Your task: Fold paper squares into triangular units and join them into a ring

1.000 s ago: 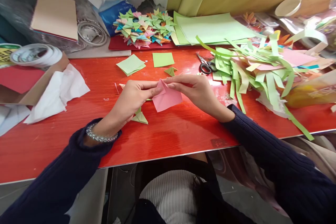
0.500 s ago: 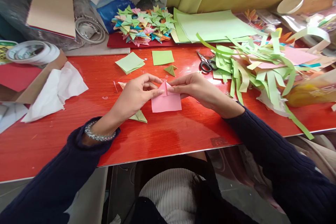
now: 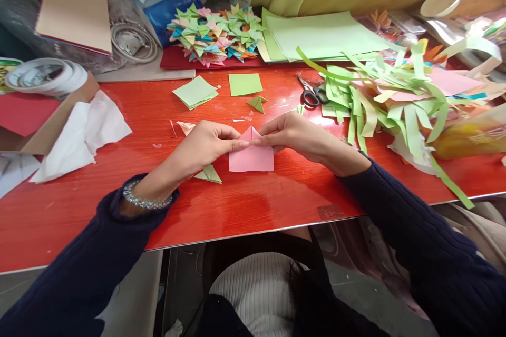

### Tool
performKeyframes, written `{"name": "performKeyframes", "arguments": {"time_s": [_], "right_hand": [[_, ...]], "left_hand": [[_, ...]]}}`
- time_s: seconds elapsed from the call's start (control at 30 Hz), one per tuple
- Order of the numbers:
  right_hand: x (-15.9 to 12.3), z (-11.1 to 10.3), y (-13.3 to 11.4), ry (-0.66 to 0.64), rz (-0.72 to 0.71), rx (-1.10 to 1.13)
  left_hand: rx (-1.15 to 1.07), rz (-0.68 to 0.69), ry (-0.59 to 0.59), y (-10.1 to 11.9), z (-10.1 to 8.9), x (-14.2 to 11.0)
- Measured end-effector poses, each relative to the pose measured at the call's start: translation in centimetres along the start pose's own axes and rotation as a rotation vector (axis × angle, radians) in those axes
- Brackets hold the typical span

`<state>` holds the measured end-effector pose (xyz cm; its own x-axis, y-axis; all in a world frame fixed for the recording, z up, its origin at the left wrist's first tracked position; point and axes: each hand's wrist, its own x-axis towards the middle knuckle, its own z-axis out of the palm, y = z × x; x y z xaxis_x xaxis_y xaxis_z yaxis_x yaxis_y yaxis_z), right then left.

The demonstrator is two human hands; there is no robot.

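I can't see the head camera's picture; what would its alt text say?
Two bare hands, left and right, pinch a pink paper folded to a point over a red table. Beyond it lie green paper squares, black-handled scissors and colorful folded-paper rings.

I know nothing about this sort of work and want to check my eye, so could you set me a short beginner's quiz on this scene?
1. What do the left hand and right hand both hold?
a) a green strip
b) a folded pink paper
c) a white tissue

2. True or false: the scissors lie to the right of the bright green square.

3. Fill in the colour: the scissors rest on a ____ table.

Key: 1 b; 2 true; 3 red
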<state>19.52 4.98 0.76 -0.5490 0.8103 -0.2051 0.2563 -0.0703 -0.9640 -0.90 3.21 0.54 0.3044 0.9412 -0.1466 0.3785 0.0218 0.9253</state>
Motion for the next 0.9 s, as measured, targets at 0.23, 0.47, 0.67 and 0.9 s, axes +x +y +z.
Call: {"name": "performKeyframes", "arguments": {"time_s": [0.23, 0.47, 0.67, 0.9], "right_hand": [[0.1, 0.1, -0.1, -0.008, 0.033, -0.041], [0.1, 0.2, 0.0, -0.013, 0.029, -0.077], [0.0, 0.7, -0.5, 0.044, 0.047, -0.146], [-0.2, 1.2, -0.6, 0.048, 0.028, -0.211]], "left_hand": [[0.016, -0.006, -0.015, 0.3, -0.1, -0.2], [0.037, -0.036, -0.022, 0.3, 0.0, -0.3], [0.054, -0.021, -0.036, 0.1, 0.1, -0.1], [0.144, 0.124, 0.033, 1.0, 0.5, -0.4]]}}
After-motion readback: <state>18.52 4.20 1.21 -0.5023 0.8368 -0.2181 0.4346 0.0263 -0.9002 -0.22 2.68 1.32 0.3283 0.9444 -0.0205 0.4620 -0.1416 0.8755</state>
